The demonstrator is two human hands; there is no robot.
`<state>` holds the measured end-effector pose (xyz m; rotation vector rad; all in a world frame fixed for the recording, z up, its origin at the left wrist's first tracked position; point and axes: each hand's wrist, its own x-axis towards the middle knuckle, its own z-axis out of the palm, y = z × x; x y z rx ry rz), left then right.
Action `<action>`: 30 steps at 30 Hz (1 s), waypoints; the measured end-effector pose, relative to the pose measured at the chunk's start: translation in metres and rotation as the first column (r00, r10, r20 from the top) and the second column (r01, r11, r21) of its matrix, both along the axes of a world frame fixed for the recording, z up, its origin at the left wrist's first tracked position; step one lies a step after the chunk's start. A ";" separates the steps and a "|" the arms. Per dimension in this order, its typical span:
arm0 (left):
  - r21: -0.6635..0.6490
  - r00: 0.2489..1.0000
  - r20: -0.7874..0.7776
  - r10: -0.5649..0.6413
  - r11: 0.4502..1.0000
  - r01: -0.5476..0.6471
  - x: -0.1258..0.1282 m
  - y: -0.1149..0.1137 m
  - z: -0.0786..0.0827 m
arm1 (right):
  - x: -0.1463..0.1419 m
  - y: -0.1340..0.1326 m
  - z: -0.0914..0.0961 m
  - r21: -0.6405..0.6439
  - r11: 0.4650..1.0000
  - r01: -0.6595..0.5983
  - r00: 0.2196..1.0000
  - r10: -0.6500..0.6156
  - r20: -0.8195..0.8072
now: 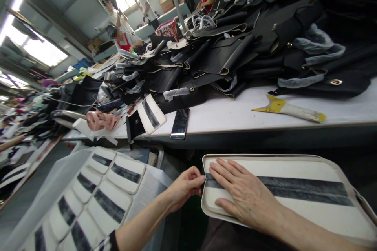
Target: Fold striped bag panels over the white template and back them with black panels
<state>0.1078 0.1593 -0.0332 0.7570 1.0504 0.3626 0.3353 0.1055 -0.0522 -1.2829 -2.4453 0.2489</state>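
Observation:
A long cream bag panel (309, 168) with rounded corners, a raised rim and a dark stripe along its middle lies across my lap. My right hand (238, 188) rests flat on its left part, fingers stretched over the stripe. At the panel's left end, my left hand (190, 184) pinches the edge between thumb and curled fingers, right where the stripe meets the rim. The panel's far right end runs out of view.
Smaller striped cream panels (110, 202) lie in rows on a plastic-covered surface at left. On the white table (215, 111) are a phone (180, 123), a yellow-ended tool (290, 109), a pink fan (101, 120) and piled black bags (218, 55). Several people work beyond.

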 end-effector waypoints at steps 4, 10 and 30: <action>-0.036 0.995 -0.041 -0.093 0.995 0.092 -0.001 0.011 -0.003 | 0.001 0.000 0.002 -0.001 1.000 0.013 1.000 -0.013 -0.022; -0.069 0.962 -0.127 -0.241 0.970 0.234 -0.001 0.028 -0.003 | 0.001 0.001 0.000 -0.072 0.997 0.011 0.998 -0.016 -0.069; 0.700 0.907 -0.412 0.084 0.667 0.256 0.002 -0.004 -0.027 | 0.025 0.012 0.020 -0.607 0.789 -0.102 0.323 -0.551 -0.770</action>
